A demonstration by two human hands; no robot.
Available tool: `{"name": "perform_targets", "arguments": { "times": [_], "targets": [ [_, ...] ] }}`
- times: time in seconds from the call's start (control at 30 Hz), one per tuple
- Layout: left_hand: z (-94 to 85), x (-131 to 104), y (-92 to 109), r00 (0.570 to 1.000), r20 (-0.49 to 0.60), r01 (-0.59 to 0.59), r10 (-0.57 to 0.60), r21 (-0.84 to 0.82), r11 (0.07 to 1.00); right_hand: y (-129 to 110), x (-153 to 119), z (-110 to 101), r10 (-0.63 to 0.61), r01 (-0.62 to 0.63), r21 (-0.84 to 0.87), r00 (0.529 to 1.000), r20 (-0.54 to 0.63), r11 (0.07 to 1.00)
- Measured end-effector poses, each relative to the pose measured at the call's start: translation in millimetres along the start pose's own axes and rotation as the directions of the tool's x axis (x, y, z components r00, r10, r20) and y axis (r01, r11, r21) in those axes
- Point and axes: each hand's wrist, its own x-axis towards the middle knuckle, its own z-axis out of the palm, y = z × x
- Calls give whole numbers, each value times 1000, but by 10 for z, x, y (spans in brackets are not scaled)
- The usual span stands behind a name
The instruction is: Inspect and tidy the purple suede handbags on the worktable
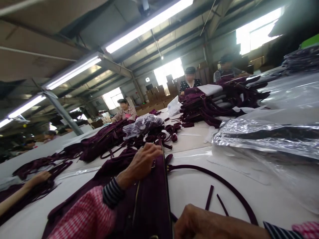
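Right grip (195,220) is being held curled beside the purple bag (153,196) on the counter (191,186), its hold hidden from view; beyond, the bag's edge (166,176) is being pinched by the left grip (141,163). Steadying is seemingly being done, even tension being needed.

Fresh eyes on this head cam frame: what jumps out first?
Probably the dark purple bag at bottom centre, with the left hand on its upper part and the right hand low at its right edge. Its curved strap stands out against the white table to the right. Overhead, a bright strip light slants across the upper middle.
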Motion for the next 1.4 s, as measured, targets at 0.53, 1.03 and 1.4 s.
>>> {"name": "perform_targets", "arguments": {
  "times": [0.53,1.03,1.4],
  "targets": [
    [-2,-745,258,943,188,-312,275,212,926,82,500,-93,-537,76,-949,837,-106,306],
    [-941,-632,81,973,53,-231,225,220,948,-314,296,-362,-539,166,-977,840,68,136],
    [-228,-730,542,983,161,-133,94,253,958,116,-302,-76,-512,144,-957,859,-6,253]
  ]
}}
